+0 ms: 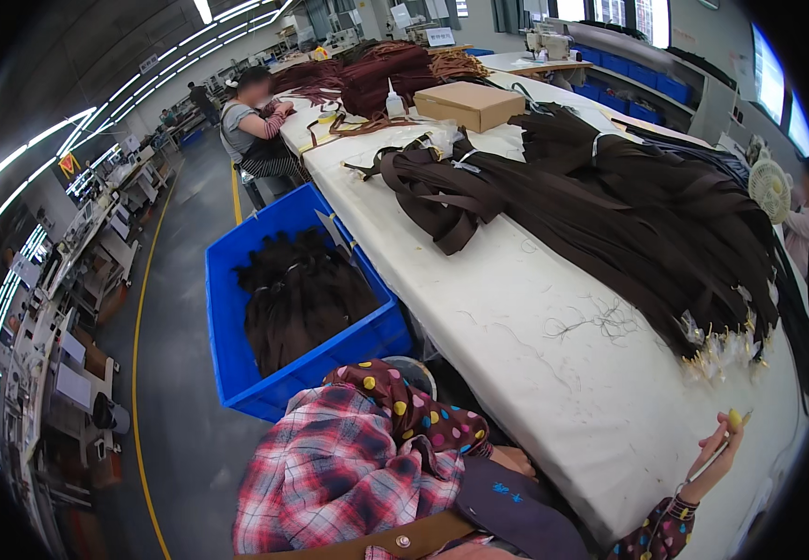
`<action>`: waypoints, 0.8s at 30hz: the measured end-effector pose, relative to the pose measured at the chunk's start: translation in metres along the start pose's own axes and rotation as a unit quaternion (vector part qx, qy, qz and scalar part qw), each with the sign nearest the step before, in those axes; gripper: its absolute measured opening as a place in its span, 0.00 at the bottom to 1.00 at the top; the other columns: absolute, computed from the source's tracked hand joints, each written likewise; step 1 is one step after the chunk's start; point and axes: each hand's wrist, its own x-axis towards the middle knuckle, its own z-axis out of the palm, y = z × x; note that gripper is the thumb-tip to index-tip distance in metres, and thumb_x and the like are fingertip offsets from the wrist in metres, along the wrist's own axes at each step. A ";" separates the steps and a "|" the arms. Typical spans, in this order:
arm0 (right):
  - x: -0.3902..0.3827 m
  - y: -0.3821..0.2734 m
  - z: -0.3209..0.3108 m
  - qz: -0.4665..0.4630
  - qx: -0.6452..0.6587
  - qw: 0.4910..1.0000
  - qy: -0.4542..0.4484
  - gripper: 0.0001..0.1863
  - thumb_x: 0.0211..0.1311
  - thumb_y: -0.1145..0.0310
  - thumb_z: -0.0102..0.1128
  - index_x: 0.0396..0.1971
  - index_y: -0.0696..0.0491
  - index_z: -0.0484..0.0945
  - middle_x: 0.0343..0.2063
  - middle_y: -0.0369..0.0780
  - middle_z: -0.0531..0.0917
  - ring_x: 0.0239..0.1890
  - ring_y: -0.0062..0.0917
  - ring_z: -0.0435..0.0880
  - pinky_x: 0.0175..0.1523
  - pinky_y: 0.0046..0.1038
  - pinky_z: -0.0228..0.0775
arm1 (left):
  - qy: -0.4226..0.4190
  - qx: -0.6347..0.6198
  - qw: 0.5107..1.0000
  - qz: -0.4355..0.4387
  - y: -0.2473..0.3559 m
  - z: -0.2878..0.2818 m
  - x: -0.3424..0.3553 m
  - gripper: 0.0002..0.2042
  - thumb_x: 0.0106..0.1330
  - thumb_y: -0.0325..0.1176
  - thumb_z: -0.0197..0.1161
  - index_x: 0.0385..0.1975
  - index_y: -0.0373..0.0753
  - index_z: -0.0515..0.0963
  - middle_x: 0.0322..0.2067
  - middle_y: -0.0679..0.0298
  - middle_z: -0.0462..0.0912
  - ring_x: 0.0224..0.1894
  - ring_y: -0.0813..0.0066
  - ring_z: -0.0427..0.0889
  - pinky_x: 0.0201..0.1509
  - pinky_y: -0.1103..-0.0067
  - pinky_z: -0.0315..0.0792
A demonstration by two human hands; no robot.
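Note:
My right hand is raised at the right side of the white-covered table. Its fingers are closed around a slim tool with a yellow part and a thin dark tip; its exact kind is too small to make out. Low in the middle, my left hand rests by the table's near edge, mostly hidden by a dotted sleeve and a dark apron, so its fingers do not show. Beyond my right hand lies a big bundle of dark brown straps, whose near ends carry clear wrapping and small gold-coloured pieces.
Left of the table stands a blue bin with more dark straps. Loose threads lie on the cloth. Farther back are a cardboard box, a white bottle and maroon straps. A person sits at the table's far left.

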 end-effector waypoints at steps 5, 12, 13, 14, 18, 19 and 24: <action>0.002 0.003 0.001 -0.008 -0.001 1.000 -0.004 0.13 0.71 0.73 0.44 0.52 0.53 0.72 0.40 0.35 0.79 0.24 0.12 0.68 0.30 0.16 0.65 | -0.036 -0.011 0.999 0.024 0.005 -0.010 0.022 0.14 0.69 0.38 0.50 0.45 0.33 0.71 0.40 0.49 0.79 0.42 0.48 0.79 0.45 0.65 0.74; -0.002 -0.003 0.000 -0.001 -0.008 1.000 -0.002 0.12 0.71 0.72 0.45 0.51 0.54 0.73 0.40 0.35 0.79 0.25 0.12 0.68 0.30 0.15 0.65 | -0.105 -0.042 0.992 0.047 0.009 -0.016 0.049 0.16 0.70 0.38 0.49 0.50 0.33 0.71 0.43 0.47 0.79 0.46 0.50 0.79 0.49 0.65 0.73; -0.002 -0.005 0.002 -0.001 -0.008 1.000 -0.001 0.12 0.71 0.72 0.45 0.51 0.54 0.73 0.40 0.35 0.79 0.25 0.12 0.68 0.30 0.15 0.65 | -0.110 -0.053 0.992 0.042 0.009 -0.015 0.048 0.16 0.70 0.38 0.49 0.51 0.33 0.71 0.43 0.47 0.79 0.47 0.50 0.79 0.49 0.65 0.73; -0.003 -0.003 0.001 -0.001 -0.004 1.000 -0.002 0.12 0.71 0.72 0.45 0.51 0.54 0.73 0.40 0.35 0.79 0.25 0.12 0.68 0.30 0.16 0.65 | -0.112 -0.048 0.991 0.052 0.008 -0.018 0.053 0.17 0.71 0.38 0.49 0.51 0.33 0.71 0.44 0.47 0.78 0.48 0.50 0.78 0.50 0.65 0.73; -0.007 -0.002 0.002 0.002 0.010 1.000 -0.002 0.12 0.71 0.73 0.45 0.50 0.54 0.73 0.39 0.36 0.80 0.24 0.13 0.69 0.29 0.16 0.66 | -0.064 -0.048 0.996 0.042 0.008 -0.009 0.043 0.18 0.72 0.38 0.47 0.54 0.33 0.70 0.48 0.48 0.77 0.51 0.53 0.76 0.54 0.68 0.71; -0.009 -0.004 0.003 0.004 0.012 1.000 0.000 0.12 0.70 0.73 0.46 0.50 0.55 0.73 0.39 0.36 0.80 0.23 0.13 0.69 0.29 0.17 0.66 | -0.051 -0.052 0.997 0.040 0.007 -0.008 0.041 0.18 0.73 0.38 0.47 0.55 0.33 0.69 0.49 0.48 0.76 0.52 0.54 0.76 0.55 0.69 0.70; -0.008 -0.022 -0.007 -0.020 -0.003 1.000 0.011 0.11 0.68 0.75 0.49 0.48 0.56 0.73 0.35 0.37 0.82 0.21 0.13 0.71 0.26 0.17 0.67 | 0.047 -0.113 0.991 0.057 0.002 -0.012 0.035 0.19 0.74 0.38 0.44 0.58 0.33 0.68 0.53 0.49 0.74 0.57 0.57 0.73 0.59 0.72 0.67</action>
